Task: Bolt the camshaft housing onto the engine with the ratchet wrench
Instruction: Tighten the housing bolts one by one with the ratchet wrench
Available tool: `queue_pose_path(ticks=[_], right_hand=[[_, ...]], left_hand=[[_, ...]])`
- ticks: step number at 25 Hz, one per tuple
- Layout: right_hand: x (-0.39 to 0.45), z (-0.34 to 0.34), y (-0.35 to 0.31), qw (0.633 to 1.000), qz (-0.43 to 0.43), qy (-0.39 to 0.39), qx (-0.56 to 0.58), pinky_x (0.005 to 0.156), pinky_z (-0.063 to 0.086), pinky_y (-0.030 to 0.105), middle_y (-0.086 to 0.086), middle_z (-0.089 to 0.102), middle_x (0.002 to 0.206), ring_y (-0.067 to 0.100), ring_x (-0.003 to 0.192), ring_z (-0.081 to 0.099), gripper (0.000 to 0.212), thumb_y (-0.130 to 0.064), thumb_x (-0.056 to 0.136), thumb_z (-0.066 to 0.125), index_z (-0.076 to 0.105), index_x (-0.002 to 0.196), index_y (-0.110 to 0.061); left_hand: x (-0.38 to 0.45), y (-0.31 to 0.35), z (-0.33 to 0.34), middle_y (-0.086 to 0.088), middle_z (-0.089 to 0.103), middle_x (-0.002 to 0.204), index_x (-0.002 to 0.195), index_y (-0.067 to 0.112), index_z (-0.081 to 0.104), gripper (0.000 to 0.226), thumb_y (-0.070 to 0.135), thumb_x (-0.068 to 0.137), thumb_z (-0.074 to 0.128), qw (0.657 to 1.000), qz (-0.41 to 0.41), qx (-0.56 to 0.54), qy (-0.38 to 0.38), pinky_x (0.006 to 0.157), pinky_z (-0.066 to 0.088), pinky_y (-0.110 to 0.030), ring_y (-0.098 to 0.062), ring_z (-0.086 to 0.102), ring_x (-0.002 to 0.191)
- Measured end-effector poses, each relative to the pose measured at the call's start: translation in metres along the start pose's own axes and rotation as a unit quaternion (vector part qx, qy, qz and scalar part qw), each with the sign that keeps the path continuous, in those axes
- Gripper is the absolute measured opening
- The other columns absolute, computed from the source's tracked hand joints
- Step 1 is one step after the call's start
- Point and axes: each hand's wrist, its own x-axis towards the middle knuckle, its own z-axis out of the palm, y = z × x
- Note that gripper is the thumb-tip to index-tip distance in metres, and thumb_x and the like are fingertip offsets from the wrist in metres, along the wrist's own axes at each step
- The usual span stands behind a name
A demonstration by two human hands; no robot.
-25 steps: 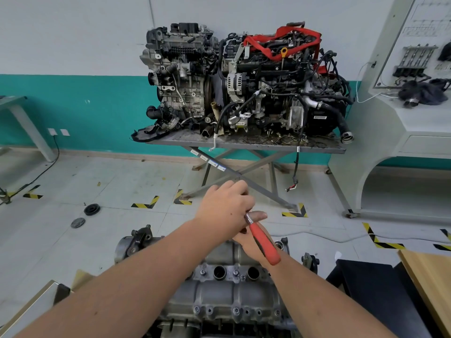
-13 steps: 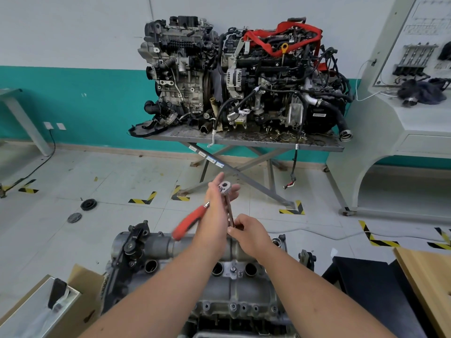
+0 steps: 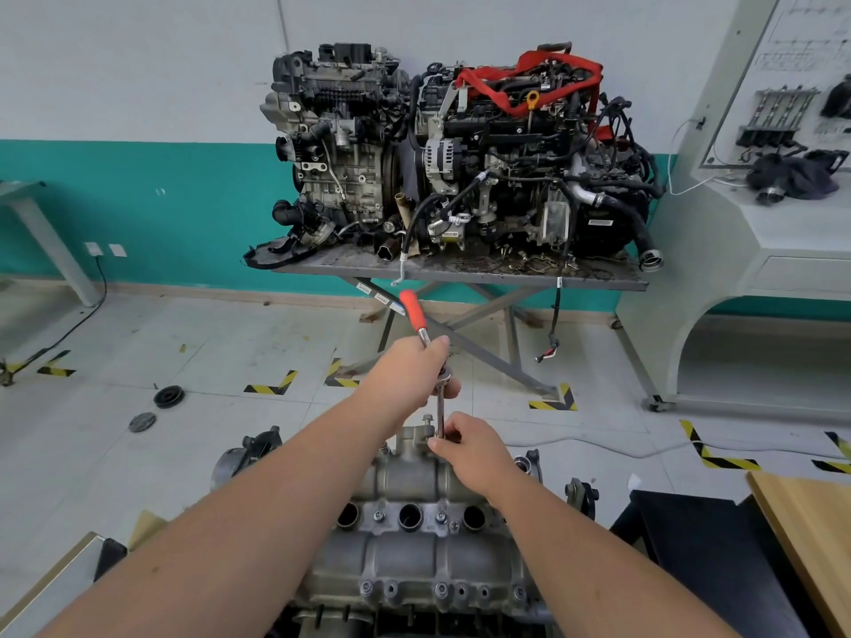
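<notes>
Open floor (image 3: pixel 221 343) is lying on the far side of the camshaft housing (image 3: pixel 414 541), leaving free room above the housing's far end. The left hand (image 3: pixel 405 379) and right hand (image 3: pixel 469 448) are crowding that far end, with the ratchet wrench (image 3: pixel 426 345) standing up between them and its red handle sticking up and away. Farther off, a bench (image 3: pixel 460 271) carrying two engines (image 3: pixel 460 163) is blocking the way, its crossed legs reaching down to the floor. To the right, a pale console (image 3: pixel 737 250) and, nearer, a wooden board (image 3: pixel 815 531) are closing that side. Two dark discs (image 3: pixel 156 407) are lying on the floor at left.
</notes>
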Motion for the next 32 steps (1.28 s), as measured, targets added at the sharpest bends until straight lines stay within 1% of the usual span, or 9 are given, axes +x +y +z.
queue_pose_path(ticks=[3,8,14,18,19,21,24,28,32], right_hand=[[0.000,0.000,-0.001,1.000,0.000,0.001,0.002,0.061,0.035,0.022,-0.011,0.055,0.075,0.007,0.070,0.049,0.027,-0.028,0.091,0.068,0.047,0.073,-0.029],[0.000,0.000,-0.001,1.000,0.001,-0.004,0.006,0.068,0.041,0.030,-0.006,0.057,0.079,0.012,0.074,0.052,0.023,-0.027,0.091,0.067,0.051,0.076,-0.023],[-0.005,-0.002,-0.006,1.000,-0.010,0.004,0.020,0.072,0.044,0.033,0.006,0.066,0.091,0.016,0.081,0.058,0.018,-0.023,0.093,0.066,0.063,0.100,-0.007],[-0.006,-0.002,-0.007,0.999,-0.041,-0.025,-0.020,0.096,0.046,0.037,0.008,0.063,0.117,0.021,0.108,0.057,0.028,-0.017,0.104,0.049,0.059,0.125,-0.002],[-0.007,-0.003,-0.008,0.999,-0.033,-0.019,0.002,0.095,0.048,0.036,0.007,0.063,0.111,0.024,0.106,0.057,0.027,-0.019,0.104,0.047,0.061,0.121,-0.002],[-0.004,-0.003,-0.007,1.000,-0.010,-0.016,0.001,0.068,0.044,0.025,-0.002,0.059,0.083,0.021,0.084,0.056,0.016,-0.022,0.100,0.050,0.061,0.093,-0.012],[-0.004,-0.001,-0.005,1.000,0.021,-0.011,0.005,0.061,0.035,0.026,-0.005,0.059,0.075,0.014,0.070,0.052,0.018,-0.027,0.093,0.061,0.053,0.078,-0.021],[-0.001,0.001,-0.003,1.000,0.027,0.000,0.009,0.058,0.033,0.024,-0.009,0.054,0.070,0.006,0.064,0.048,0.026,-0.027,0.092,0.065,0.049,0.071,-0.027],[0.000,0.001,-0.001,1.000,0.011,0.006,0.012,0.058,0.033,0.022,-0.010,0.054,0.069,0.005,0.064,0.048,0.030,-0.026,0.091,0.067,0.047,0.068,-0.027]], left_hand=[[0.002,0.012,-0.005,-0.001,0.075,0.075,0.089,0.014,0.057,0.031,0.035,0.102,0.038,0.982,0.053,0.180,-0.016,0.061,0.044,-0.030,-0.014,0.056,0.061],[-0.003,0.012,0.003,0.005,0.051,0.074,0.082,0.022,0.043,0.027,0.040,0.101,0.040,0.884,0.179,0.431,0.007,0.051,0.030,-0.031,-0.020,0.051,0.069],[-0.007,-0.020,0.006,0.004,0.050,0.093,0.081,0.021,0.061,0.040,0.053,0.096,0.043,0.773,0.353,0.517,0.100,0.072,0.031,-0.031,-0.021,0.054,0.088],[-0.014,-0.046,0.016,-0.004,0.061,0.112,0.091,0.015,0.070,0.050,0.059,0.089,0.045,0.830,0.391,0.360,0.167,0.077,0.046,-0.038,-0.026,0.058,0.097],[-0.014,-0.052,0.017,-0.007,0.059,0.123,0.103,0.014,0.070,0.052,0.058,0.089,0.046,0.854,0.382,0.315,0.163,0.083,0.047,-0.039,-0.027,0.057,0.106],[-0.016,-0.060,0.019,-0.002,0.048,0.141,0.124,0.022,0.062,0.052,0.056,0.091,0.043,0.907,0.348,0.197,0.129,0.097,0.044,-0.036,-0.020,0.049,0.124],[-0.024,-0.062,0.023,0.031,0.042,0.140,0.130,0.058,0.040,0.039,0.060,0.092,0.035,0.960,0.263,-0.003,0.092,0.106,0.042,-0.033,-0.003,0.047,0.129],[-0.023,-0.053,0.034,0.020,0.069,0.113,0.116,0.059,0.057,0.045,0.073,0.085,0.028,0.957,0.135,-0.236,0.098,0.093,0.053,-0.036,-0.009,0.066,0.103],[-0.017,-0.040,0.027,0.002,0.076,0.096,0.089,0.030,0.075,0.052,0.061,0.097,0.034,0.952,0.000,-0.298,0.063,0.092,0.048,-0.044,-0.013,0.070,0.094]])
